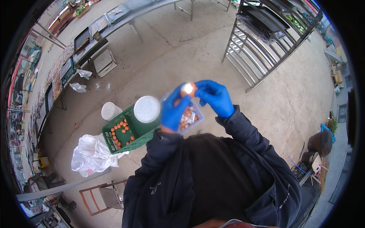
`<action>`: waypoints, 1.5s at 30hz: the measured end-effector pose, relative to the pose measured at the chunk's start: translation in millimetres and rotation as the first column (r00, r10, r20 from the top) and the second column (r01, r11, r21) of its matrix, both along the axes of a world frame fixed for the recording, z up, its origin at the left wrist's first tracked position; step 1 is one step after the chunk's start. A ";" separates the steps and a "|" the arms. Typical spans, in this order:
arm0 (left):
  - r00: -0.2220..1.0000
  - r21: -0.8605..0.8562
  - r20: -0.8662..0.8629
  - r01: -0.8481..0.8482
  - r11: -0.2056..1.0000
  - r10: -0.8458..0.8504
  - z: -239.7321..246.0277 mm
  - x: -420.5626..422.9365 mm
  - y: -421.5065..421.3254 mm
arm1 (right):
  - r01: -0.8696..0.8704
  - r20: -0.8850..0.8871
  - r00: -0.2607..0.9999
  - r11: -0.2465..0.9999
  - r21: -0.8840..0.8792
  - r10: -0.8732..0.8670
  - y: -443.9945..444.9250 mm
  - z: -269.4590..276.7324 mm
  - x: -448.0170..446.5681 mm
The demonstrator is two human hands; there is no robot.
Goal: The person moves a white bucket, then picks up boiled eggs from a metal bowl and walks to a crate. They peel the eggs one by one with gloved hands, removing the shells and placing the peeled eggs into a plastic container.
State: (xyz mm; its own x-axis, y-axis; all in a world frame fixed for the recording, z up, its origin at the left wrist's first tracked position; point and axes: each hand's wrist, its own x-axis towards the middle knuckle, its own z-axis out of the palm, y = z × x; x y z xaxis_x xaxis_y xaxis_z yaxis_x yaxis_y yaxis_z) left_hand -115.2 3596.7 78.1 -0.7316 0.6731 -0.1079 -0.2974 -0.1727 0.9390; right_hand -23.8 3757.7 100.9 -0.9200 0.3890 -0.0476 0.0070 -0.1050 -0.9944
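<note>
In a blue glove, my left hand [174, 109] holds a brown egg [192, 90] whose shell is partly off, with white showing. Blue-gloved too, my right hand [214, 96] touches the egg's right side with thumb and fingertips. Another brown egg or piece of shell shows in the left palm, partly hidden. Below both hands stands a clear plastic container [198, 119] of broken eggshells [186, 116], half covered by the left hand. To the left, a green plastic crate [142, 141] holds several brown eggs [124, 127] in one compartment, and a white round lid or bucket [146, 109] rests at the other.
A white bucket [110, 111] and a white plastic bag [92, 155] lie beside the crate. A metal rack [256, 54] with trays stands at upper right. Long tables [119, 27] curve along the upper left. A folding chair [109, 198] is at lower left.
</note>
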 end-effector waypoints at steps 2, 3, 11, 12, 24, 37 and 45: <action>0.984 -0.002 -0.168 -0.057 0.998 0.056 -2.4 1.8 2.1 | 0.001 -0.008 1.000 0.999 -0.041 -0.001 -0.6 -1.1 0.7; 0.966 -0.004 -0.247 -0.088 0.996 0.084 -3.3 3.1 2.4 | 0.001 -0.019 1.000 0.998 -0.059 -0.002 -2.1 -1.6 1.6; 0.782 -0.092 -0.585 -0.329 0.940 0.216 2.1 16.3 7.3 | 0.016 0.007 1.000 0.983 -0.183 -0.015 -8.5 -2.9 0.1; 0.789 -0.103 -0.575 -0.333 0.937 0.217 3.5 17.6 7.6 | 0.010 0.002 1.000 0.976 -0.218 -0.010 -7.9 -3.0 -0.5; 0.508 -0.016 -0.836 -0.403 0.915 0.208 0.4 12.3 11.4 | -0.005 -0.027 1.000 0.970 -0.243 -0.002 -3.4 -4.4 -4.5; 0.671 -0.042 -0.709 -0.346 0.937 0.216 4.1 9.3 15.6 | -0.032 -0.065 0.998 0.976 -0.217 0.018 5.0 -1.7 -5.5; 0.957 -0.011 -0.189 -0.226 0.974 0.220 1.8 6.0 15.4 | 0.005 0.062 0.998 0.985 0.174 -0.016 15.5 -3.2 -4.2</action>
